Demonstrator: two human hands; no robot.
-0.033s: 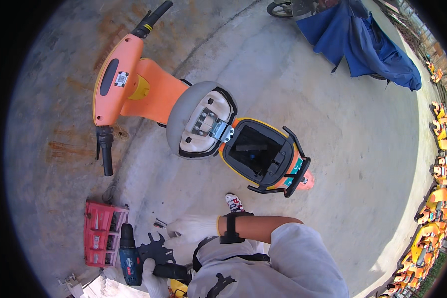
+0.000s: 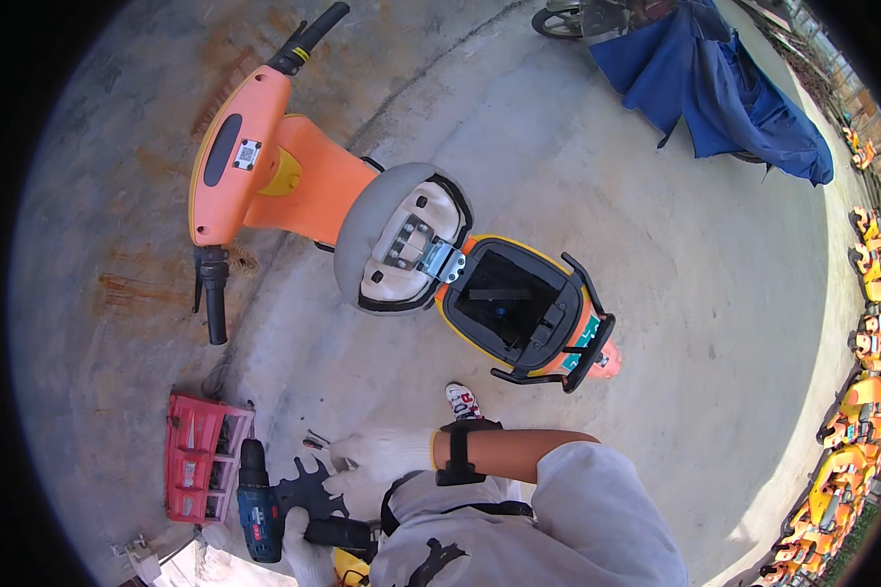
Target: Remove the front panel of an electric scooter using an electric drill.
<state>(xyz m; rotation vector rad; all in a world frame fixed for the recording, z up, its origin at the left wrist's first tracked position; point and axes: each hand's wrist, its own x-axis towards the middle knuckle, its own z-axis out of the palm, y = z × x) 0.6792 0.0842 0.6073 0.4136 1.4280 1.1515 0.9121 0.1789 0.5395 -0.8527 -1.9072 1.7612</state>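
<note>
My left hand (image 2: 306, 556), in a white glove, is wrapped around the handle of a blue and black cordless drill (image 2: 257, 517). The chuck points away from me. My right hand (image 2: 380, 456), also gloved and with a black strap on its forearm, is closed to the right of the drill; whatever its fingers grip is hidden. A dark, jagged flat shape (image 2: 306, 489) shows between the drill and that hand. Beyond its fingertips are small slim metal pieces (image 2: 314, 440). Ahead stands an orange scooter (image 2: 308, 176). Its grey seat (image 2: 377, 215) is tipped up on a metal hinge, exposing the dark storage compartment (image 2: 504, 298).
On the concrete at left lies a red compartmented tray (image 2: 191, 460). A blue cover (image 2: 705, 83) drapes over a parked two-wheeler at the far right. Several orange and yellow scooters (image 2: 857, 421) line the right edge. My shoe (image 2: 462, 399) is near the scooter's rear.
The whole view has shifted slightly, so the scooter appears a little farther right. Both hands and the drill keep nearly the same place and hold.
</note>
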